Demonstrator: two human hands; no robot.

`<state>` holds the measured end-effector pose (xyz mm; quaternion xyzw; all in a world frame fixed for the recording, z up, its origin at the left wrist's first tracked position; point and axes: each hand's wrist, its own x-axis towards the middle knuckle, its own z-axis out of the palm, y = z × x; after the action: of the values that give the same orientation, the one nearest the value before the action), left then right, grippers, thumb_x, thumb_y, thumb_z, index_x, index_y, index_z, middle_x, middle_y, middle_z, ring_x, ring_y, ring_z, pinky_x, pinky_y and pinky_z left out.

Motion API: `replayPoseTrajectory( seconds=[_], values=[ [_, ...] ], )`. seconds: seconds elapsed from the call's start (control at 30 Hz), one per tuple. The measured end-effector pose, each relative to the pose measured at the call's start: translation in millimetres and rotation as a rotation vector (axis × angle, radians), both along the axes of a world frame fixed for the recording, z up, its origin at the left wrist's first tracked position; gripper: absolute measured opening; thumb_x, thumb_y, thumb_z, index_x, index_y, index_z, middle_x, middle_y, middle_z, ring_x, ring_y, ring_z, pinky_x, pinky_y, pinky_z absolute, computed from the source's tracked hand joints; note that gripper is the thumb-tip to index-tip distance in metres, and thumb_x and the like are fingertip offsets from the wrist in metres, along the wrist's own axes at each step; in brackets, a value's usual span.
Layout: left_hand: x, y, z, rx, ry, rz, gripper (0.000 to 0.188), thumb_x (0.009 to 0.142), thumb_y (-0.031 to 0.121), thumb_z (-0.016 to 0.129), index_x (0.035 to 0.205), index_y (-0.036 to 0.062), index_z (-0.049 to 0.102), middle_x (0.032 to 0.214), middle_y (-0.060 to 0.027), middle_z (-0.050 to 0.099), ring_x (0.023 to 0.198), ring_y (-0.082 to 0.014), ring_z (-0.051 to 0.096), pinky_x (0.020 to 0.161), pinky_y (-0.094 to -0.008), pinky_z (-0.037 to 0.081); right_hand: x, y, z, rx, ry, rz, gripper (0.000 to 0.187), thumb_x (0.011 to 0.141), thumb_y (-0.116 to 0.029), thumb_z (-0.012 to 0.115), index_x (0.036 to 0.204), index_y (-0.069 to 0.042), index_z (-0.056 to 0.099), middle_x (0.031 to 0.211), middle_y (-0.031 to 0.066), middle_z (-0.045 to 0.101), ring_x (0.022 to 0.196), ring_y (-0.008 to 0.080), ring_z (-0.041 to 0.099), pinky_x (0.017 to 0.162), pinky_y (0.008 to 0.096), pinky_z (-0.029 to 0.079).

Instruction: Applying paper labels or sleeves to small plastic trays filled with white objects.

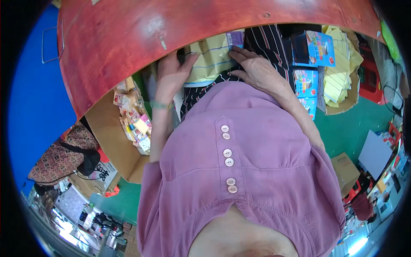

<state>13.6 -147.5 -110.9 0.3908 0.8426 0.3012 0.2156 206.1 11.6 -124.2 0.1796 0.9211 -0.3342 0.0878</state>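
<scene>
A yellow paper piece with blue lines lies across my lap, on dark striped trousers. A purple printed panel shows at its far right corner. My left hand is at its left edge, thumb stretched out over the paper; the other fingertips are partly hidden under the table edge. My right hand rests on its right side with the fingers extended and apart, open. The paper's far end is hidden beneath the red tabletop.
On the left stands a cardboard box of small printed packets. To the right are blue printed boxes and a carton of folded yellow papers. A red stool is beyond; another cardboard box sits on the green floor.
</scene>
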Motion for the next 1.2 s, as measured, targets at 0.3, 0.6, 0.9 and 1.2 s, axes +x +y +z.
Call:
replayPoseTrajectory(
  seconds=[0.3,0.6,0.9,1.2],
  values=[
    [-35,71,-127,0.385,-0.378,-0.096,0.056,0.079,0.043,0.072,0.12,0.0066,0.058,0.12,-0.0098,0.059,0.11,-0.0231,0.055,0.096,-0.0362,0.044,1,-3,1,0.005,-0.013,0.079,0.055,0.087,-0.029,0.062,0.131,0.0,0.047,0.139,0.0145,0.045,0.116,0.0364,0.052,0.098,0.0416,0.043],
    [-19,84,-63,0.002,-0.388,-0.204,0.061,0.071,0.033,0.083,0.121,0.009,0.058,0.12,-0.0068,0.059,0.112,-0.0209,0.054,0.095,-0.0359,0.046,5,4,-8,-0.057,0.098,0.058,0.052,0.083,-0.026,0.065,0.127,-0.003,0.051,0.136,0.0131,0.049,0.109,0.0358,0.057,0.093,0.0415,0.046],
    [-28,70,-82,0.102,-0.869,0.033,0.063,0.059,0.01,0.088,0.115,0.0077,0.059,0.116,-0.0052,0.059,0.108,-0.0194,0.055,0.094,-0.0341,0.046,5,8,-4,-0.188,0.09,0.022,0.049,0.082,-0.024,0.066,0.126,-0.005,0.055,0.131,0.0119,0.054,0.109,0.0339,0.057,0.095,0.0403,0.045],
    [-3,64,-54,0.269,-0.687,0.029,0.055,0.072,0.007,0.075,0.122,-0.0005,0.054,0.115,-0.0106,0.059,0.105,-0.019,0.057,0.089,-0.0305,0.045,-2,16,-16,-0.29,0.384,-0.244,0.028,0.083,-0.012,0.066,0.108,0.001,0.065,0.105,0.0163,0.065,0.095,0.0277,0.064,0.084,0.0336,0.051]
  ],
)
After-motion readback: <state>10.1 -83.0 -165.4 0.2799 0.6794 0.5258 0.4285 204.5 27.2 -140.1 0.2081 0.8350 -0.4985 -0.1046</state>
